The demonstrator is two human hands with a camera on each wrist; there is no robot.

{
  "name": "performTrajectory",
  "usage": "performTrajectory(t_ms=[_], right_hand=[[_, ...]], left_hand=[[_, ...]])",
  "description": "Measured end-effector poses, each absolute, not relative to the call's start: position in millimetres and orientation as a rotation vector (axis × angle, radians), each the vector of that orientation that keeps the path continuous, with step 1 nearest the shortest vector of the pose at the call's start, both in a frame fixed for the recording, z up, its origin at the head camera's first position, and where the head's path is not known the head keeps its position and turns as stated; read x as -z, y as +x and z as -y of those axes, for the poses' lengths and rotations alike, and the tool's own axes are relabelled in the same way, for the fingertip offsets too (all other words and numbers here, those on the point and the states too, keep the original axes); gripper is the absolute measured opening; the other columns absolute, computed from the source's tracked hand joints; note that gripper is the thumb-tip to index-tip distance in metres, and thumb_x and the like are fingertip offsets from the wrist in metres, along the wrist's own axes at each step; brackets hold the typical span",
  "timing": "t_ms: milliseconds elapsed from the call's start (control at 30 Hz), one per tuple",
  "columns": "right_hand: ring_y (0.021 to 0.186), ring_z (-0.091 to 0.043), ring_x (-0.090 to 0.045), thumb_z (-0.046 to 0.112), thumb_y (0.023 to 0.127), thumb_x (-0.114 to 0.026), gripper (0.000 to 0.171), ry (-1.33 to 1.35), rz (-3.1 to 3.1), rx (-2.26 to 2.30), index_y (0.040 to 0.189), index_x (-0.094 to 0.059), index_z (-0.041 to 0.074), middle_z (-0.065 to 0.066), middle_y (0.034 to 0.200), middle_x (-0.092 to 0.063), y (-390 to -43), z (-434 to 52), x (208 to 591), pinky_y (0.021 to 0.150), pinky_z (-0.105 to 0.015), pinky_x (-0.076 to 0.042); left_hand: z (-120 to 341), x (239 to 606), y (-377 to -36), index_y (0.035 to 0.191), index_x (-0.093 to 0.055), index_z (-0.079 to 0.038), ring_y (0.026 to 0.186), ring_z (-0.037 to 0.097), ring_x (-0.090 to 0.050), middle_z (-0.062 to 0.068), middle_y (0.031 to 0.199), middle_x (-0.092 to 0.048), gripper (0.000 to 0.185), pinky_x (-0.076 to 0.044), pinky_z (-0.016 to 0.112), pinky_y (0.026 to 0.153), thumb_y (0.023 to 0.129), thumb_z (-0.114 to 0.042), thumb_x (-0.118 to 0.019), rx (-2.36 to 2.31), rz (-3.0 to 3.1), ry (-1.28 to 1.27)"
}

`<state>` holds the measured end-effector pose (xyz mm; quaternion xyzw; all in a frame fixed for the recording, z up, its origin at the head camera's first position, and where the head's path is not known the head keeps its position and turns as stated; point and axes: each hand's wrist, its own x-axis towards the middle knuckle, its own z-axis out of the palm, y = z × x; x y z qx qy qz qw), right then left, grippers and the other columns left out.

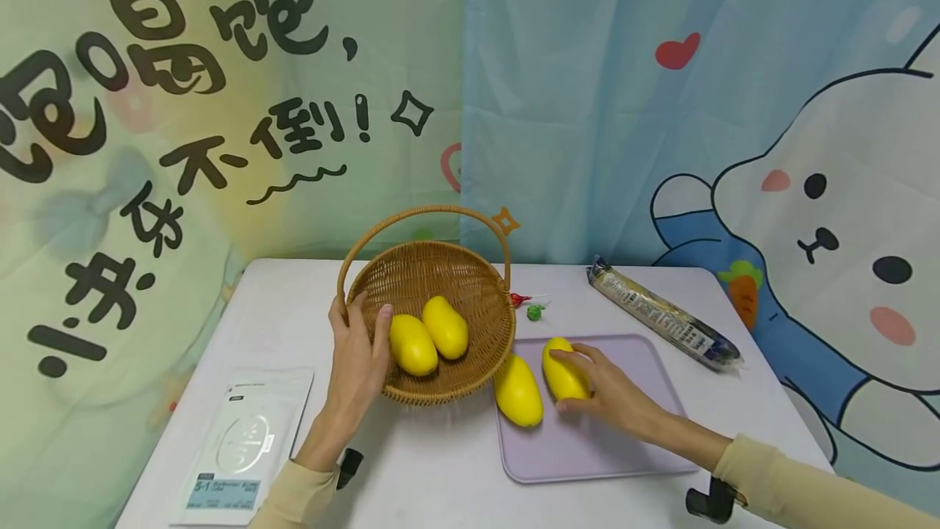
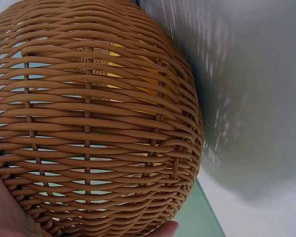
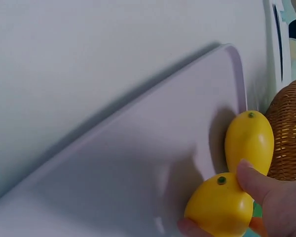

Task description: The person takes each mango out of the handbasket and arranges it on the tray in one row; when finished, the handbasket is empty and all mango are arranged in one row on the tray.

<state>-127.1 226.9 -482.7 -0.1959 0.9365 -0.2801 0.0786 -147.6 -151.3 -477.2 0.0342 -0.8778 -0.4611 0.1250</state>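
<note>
My left hand grips the near rim of a woven wicker basket, which is tilted toward me; its underside fills the left wrist view. Two yellow mangoes lie inside the basket. On the lilac tray my right hand holds a third yellow mango, thumb and fingers curled round it. A fourth mango lies beside it at the tray's left edge, also visible in the right wrist view.
A long wrapped packet lies at the back right of the white table. A small green and red item sits behind the tray. A white pouch lies at the front left. A printed curtain hangs behind.
</note>
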Motion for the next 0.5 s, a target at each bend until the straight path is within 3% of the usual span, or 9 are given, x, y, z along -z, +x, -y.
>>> performTrajectory(t_ms=[500], right_hand=[[0.130,-0.049,-0.051,0.039,0.085,-0.082,0.077,-0.588,-2.824,0.793,0.150,-0.049,0.014,-0.033,0.152,-0.037,-121.7,-222.5,487.6,0.102,-0.068,-0.045]], left_hand=[[150.8,476.6,-148.2,0.156,-0.031,-0.004,0.139,0.046,-0.044,0.019,0.168,0.000,0.077,-0.043,0.058,0.110,0.104,-0.061,-0.036,1.345,2.551,0.102]])
